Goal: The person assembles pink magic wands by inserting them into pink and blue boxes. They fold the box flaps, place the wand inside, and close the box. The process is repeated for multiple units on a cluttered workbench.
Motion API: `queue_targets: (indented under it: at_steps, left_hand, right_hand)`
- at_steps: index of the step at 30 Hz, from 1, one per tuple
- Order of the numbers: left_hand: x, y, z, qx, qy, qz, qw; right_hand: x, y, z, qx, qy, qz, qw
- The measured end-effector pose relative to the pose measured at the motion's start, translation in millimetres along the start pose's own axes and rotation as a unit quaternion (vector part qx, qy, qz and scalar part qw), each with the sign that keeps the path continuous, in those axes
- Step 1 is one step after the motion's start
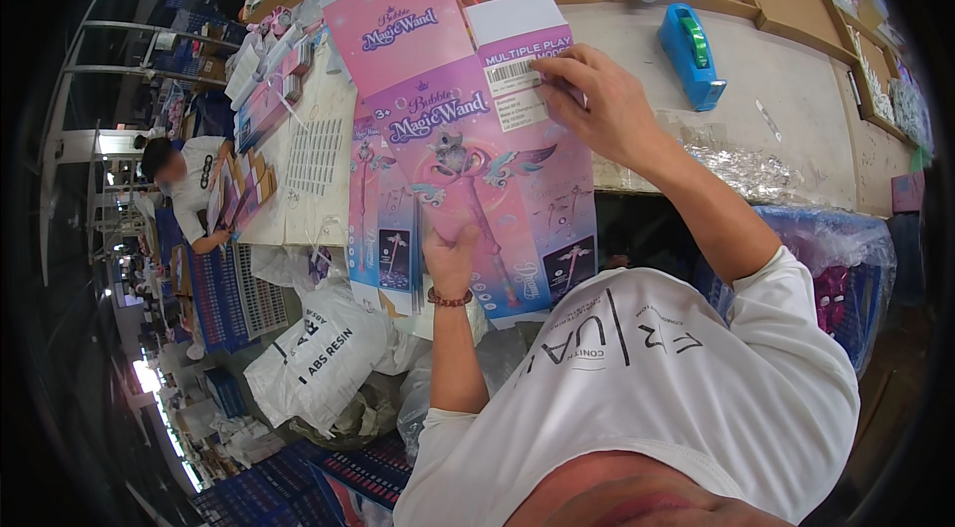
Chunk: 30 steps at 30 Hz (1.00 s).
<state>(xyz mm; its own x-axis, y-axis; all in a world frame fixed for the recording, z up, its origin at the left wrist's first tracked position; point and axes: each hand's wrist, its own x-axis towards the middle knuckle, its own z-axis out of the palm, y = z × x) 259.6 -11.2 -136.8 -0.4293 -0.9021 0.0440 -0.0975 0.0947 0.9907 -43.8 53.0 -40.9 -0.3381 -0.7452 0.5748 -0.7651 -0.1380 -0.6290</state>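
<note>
The left hand [450, 259] is closed on the lower part of a tall pink and purple toy box [468, 144], thumb on the printed front, holding it upright in front of the person's chest and above the near edge of the worktop [786, 99]. The right hand [597, 104] pinches the box's top right flap, fingers curled over the white panel there; whether the fingertips are tucked under the flap cannot be told from this angle. A blue tape dispenser [693, 55] stands on the worktop just beyond the right hand, and crumpled clear plastic wrap [741, 169] lies near the right forearm.
</note>
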Motion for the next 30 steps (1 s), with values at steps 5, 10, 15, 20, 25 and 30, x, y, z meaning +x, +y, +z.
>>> queue_targets:
  at_steps: [5,10,15,20,25,30]
  left_hand:
    - [-1,0,-1,-0.006,0.000,-0.005,1.000]
    - [-1,1,-2,0.002,0.000,-0.001,1.000]
    - [-2,4,-1,0.004,-0.012,0.008,1.000]
    - [-4,3,0,-0.010,-0.017,-0.009,1.000]
    - [-7,-2,-1,-0.029,-0.019,-0.013,0.999]
    - [-8,-5,-3,-0.013,-0.014,-0.015,1.000]
  right_hand:
    - [-2,0,1,0.062,0.011,0.024,0.998]
    - [2,0,1,0.079,0.075,0.048,0.993]
    - [19,9,6,0.144,0.119,0.114,0.976]
    - [20,15,8,0.237,0.030,0.176,0.955]
    - [18,18,10,0.238,-0.001,0.189,0.953]
    - [16,17,13,0.200,0.018,0.161,0.966]
